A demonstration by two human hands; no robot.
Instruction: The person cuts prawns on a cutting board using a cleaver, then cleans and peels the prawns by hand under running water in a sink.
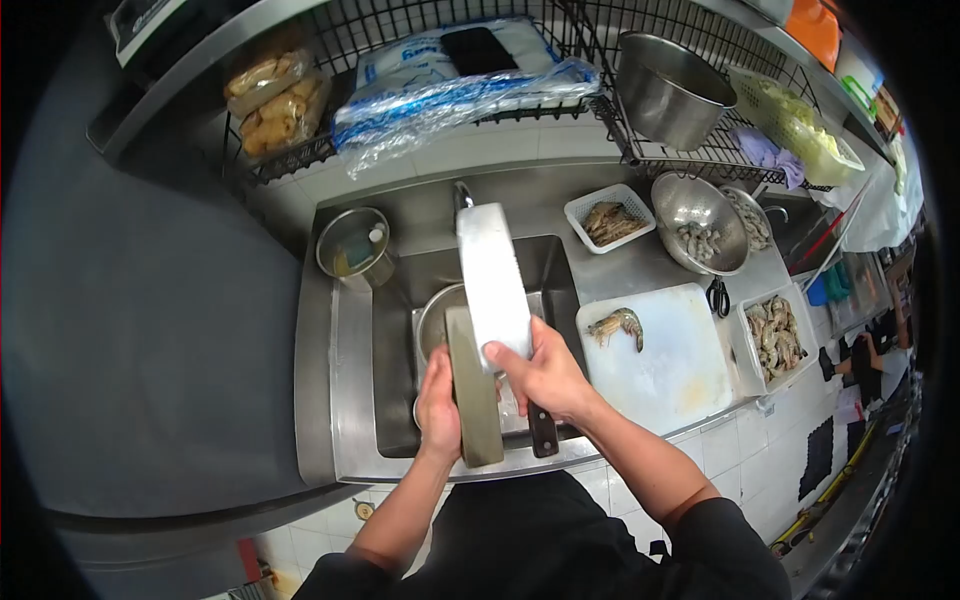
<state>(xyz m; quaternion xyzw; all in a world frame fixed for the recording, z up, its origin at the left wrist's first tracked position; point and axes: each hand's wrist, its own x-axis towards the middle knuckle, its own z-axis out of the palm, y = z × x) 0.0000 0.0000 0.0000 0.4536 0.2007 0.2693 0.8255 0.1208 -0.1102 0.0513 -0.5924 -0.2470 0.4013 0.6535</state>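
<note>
Over the sink (395, 350), my left hand (438, 408) is closed around the side of a long grey-green whetstone (476, 405). My right hand (548, 372) grips a cleaver (494, 265) where the broad blade meets the dark riveted handle, its thumb on the blade. The blade points away from me, close beside the stone's right edge; whether they touch I cannot tell. Below them, a round metal bowl (432, 312) in the sink is partly hidden by the stone and blade. Behind the blade, the tap (462, 193) shows only in part.
Right of the sink lies a white cutting board (660, 365) with one shrimp (618, 326). Scissors (718, 297), a shrimp tray (774, 338), a shrimp basket (608, 220) and a colander (690, 205) surround it. A metal pot (355, 248) stands left; a wire rack (590, 75) hangs above.
</note>
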